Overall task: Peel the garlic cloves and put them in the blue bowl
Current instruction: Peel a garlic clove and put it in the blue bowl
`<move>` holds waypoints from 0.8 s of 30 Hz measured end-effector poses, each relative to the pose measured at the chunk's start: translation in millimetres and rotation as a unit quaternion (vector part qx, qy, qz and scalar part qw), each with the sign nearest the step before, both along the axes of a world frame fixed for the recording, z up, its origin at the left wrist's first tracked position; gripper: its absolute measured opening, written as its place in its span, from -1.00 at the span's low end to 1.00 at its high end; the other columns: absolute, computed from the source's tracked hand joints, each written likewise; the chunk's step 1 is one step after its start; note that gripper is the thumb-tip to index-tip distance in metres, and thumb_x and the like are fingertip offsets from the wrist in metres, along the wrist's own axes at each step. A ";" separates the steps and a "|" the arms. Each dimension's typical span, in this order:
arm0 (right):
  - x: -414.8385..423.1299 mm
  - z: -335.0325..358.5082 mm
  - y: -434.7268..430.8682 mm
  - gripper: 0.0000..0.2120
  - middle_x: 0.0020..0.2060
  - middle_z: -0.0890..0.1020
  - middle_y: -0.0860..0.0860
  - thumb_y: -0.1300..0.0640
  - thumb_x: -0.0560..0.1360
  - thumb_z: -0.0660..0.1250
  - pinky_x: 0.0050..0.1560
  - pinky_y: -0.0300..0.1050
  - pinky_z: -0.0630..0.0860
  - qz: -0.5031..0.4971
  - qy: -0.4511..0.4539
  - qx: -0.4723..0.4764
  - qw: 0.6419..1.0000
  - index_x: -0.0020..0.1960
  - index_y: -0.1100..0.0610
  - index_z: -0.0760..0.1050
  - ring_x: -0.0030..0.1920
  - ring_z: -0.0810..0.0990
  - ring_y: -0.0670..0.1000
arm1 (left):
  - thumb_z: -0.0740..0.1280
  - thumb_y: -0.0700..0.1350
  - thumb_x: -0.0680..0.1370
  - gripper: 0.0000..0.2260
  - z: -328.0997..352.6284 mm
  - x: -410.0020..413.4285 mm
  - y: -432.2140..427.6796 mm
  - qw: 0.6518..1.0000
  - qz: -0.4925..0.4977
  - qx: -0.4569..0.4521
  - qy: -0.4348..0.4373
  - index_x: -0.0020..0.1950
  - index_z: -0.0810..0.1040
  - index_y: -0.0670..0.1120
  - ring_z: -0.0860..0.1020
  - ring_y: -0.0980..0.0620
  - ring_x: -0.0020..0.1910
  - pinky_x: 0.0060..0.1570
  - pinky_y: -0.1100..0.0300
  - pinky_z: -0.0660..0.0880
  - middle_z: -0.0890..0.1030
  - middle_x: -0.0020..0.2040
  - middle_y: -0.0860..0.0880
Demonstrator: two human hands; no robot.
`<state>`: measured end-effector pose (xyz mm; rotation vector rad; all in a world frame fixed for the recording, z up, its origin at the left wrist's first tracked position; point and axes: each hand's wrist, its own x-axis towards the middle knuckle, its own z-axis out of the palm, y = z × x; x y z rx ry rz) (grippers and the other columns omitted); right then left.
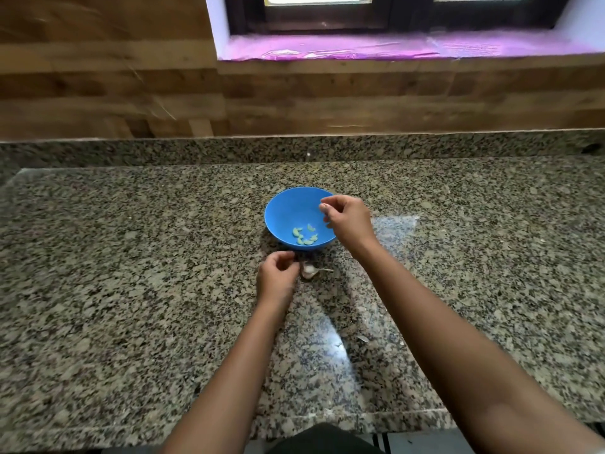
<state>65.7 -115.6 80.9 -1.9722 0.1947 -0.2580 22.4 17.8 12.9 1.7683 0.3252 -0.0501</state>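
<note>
**A:** From the head camera, how much room do you have?

**B:** Plenty. The granite counter (131, 257) runs wide to the outside of both my hands. Its front edge is back by my elbows, and its raised granite strip is well beyond my fingertips, under a wooden wall (98, 93) and a window sill (376, 47) covered in pink.

**A:** And the blue bowl?

**B:** The blue bowl (288, 208) sits just past my left hand (276, 276). My right hand (347, 221) hangs over its right rim. A small heap of peeled cloves (304, 236) lies on the bottom, below and left of my right fingertips.

**A:** What are your hands holding?

**B:** My right thumb and forefinger are pinched close, the other fingers curled. I cannot tell whether a clove is between them. My left fingers are curled in too. An unpeeled garlic piece (307, 271) lies on the counter just right of them, and I cannot tell whether I'm touching it.
</note>
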 end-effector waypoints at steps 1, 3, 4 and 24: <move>-5.1 -1.3 -0.1 -0.84 -0.22 0.60 0.03 0.21 0.51 0.31 -0.07 -0.02 0.60 -0.001 -0.005 0.007 1.000 0.04 0.24 0.58 -0.21 0.59 0.01 | 0.43 -0.20 0.45 -0.74 -2.1 4.2 0.6 0.999 -0.036 0.038 0.005 0.12 0.55 -0.16 0.57 -0.01 -0.08 -0.02 0.15 0.54 0.62 0.00 -0.11; -23.1 -8.2 -2.2 -0.86 -0.21 0.61 0.03 0.21 0.52 0.30 -0.15 -0.14 0.58 0.002 -0.010 0.009 1.000 0.03 0.23 0.58 -0.22 0.58 -0.02 | 0.48 -0.18 0.41 -0.64 -4.0 9.2 -1.5 0.990 -0.109 0.091 0.022 0.18 0.52 -0.15 0.56 -0.06 0.05 0.12 0.05 0.50 0.61 0.07 -0.11; -33.8 -14.0 -3.5 -0.86 -0.19 0.61 0.02 0.21 0.52 0.30 -0.15 -0.17 0.57 0.010 -0.005 0.002 1.000 0.03 0.22 0.57 -0.20 0.58 -0.04 | 0.47 -0.17 0.41 -0.63 -4.5 10.0 -3.2 0.983 -0.138 0.117 0.025 0.20 0.52 -0.14 0.56 -0.06 0.07 0.14 0.05 0.49 0.60 0.09 -0.10; -86.8 -29.2 -0.8 -0.83 -0.14 0.67 0.12 0.22 0.50 0.34 -0.18 -0.04 0.59 0.136 0.081 0.096 0.983 0.08 0.17 0.57 -0.22 0.60 -0.01 | 0.35 -0.33 0.46 -0.74 10.2 -7.7 15.4 0.921 -0.183 -0.338 0.058 0.13 0.56 -0.20 0.63 0.03 -0.12 -0.02 0.19 0.56 0.65 -0.03 -0.14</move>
